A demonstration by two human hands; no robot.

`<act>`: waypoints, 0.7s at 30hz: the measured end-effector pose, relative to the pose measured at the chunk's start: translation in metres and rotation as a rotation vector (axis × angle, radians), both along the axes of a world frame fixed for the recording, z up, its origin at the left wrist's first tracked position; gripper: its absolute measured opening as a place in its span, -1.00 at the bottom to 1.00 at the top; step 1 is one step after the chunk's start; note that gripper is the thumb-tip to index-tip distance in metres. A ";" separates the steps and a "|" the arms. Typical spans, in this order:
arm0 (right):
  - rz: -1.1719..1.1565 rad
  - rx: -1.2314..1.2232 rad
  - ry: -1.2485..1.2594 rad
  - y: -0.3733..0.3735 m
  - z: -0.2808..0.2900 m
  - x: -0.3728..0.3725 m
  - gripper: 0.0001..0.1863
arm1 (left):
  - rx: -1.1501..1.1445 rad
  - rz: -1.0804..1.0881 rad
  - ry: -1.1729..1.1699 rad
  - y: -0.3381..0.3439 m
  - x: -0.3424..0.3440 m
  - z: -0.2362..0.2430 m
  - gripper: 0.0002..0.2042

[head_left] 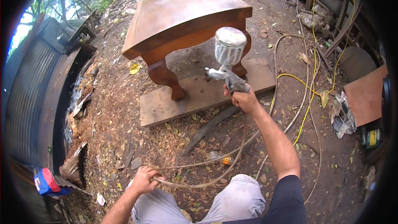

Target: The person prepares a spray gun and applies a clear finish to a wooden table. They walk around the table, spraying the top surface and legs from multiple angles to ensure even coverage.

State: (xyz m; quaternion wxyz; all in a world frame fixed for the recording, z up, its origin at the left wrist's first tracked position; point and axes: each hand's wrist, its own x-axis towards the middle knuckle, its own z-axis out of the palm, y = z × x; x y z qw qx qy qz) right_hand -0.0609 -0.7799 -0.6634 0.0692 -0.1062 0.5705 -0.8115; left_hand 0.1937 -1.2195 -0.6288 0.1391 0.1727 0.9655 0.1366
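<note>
In my right hand is a spray gun, gripped by its handle, with a paint-streaked cup upright on top. Its nozzle points left, in front of a varnished wooden table with curved legs. My left hand, low and near my knee, closes around loops of a tan air hose. The hose hangs between my two hands and runs off to the right. A wooden plank lies under the table's near legs. The far legs are mostly hidden.
Corrugated metal sheeting stands at the left beside ash and wood chips. A yellow cord and more hose trail across the dirt on the right. Near the right edge lean a brown board and crumpled plastic. A dark branch lies before the plank.
</note>
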 end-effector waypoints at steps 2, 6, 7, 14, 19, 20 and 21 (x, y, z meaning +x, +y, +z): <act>0.056 0.028 0.026 0.004 -0.011 -0.017 -0.68 | -0.006 -0.012 -0.019 0.012 -0.003 0.001 -0.76; 0.062 0.080 -0.040 0.014 -0.044 -0.031 -0.74 | 0.021 0.018 -0.089 0.047 -0.006 0.010 -0.76; 0.056 0.183 -0.057 0.018 -0.054 -0.031 -0.77 | 0.017 0.024 -0.093 0.051 -0.006 0.008 -0.76; 0.027 0.505 -0.112 0.035 -0.129 -0.027 -0.77 | 0.008 -0.032 -0.119 0.073 -0.002 -0.006 -0.69; 0.045 0.649 -0.125 0.036 -0.136 -0.037 -0.74 | 0.016 0.008 -0.197 0.088 -0.002 -0.010 -0.65; -0.004 0.614 -0.061 0.031 -0.142 -0.042 -0.74 | 0.017 0.006 -0.195 0.089 -0.003 -0.010 -0.65; -0.048 0.575 0.003 0.025 -0.138 -0.043 -0.74 | 0.016 0.015 -0.211 0.090 -0.003 -0.008 -0.65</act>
